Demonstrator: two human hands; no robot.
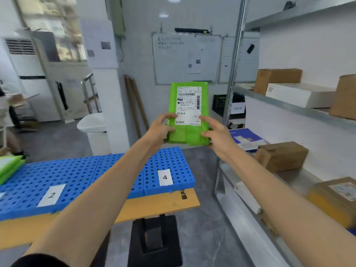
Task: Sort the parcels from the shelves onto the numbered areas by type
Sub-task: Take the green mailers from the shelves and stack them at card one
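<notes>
A green plastic mailer parcel [189, 132] with a white shipping label is held upright in the air, between the table and the shelves. My left hand [160, 130] grips its lower left edge, and my right hand [216, 134] grips its lower right edge, thumbs on the front. Below lies the blue perforated mat [107, 170] with white number cards: "4" [165, 177] near its right end and "2" [51, 195] further left. More green parcels [9, 166] lie at the mat's far left.
Metal shelves [289, 106] on the right carry brown cartons [279, 157], a white box [296, 93], a blue envelope [246, 138] and a yellow padded mailer [333, 201]. A white bin [94, 132] stands beyond the wooden table [163, 205]. A person is at the far left.
</notes>
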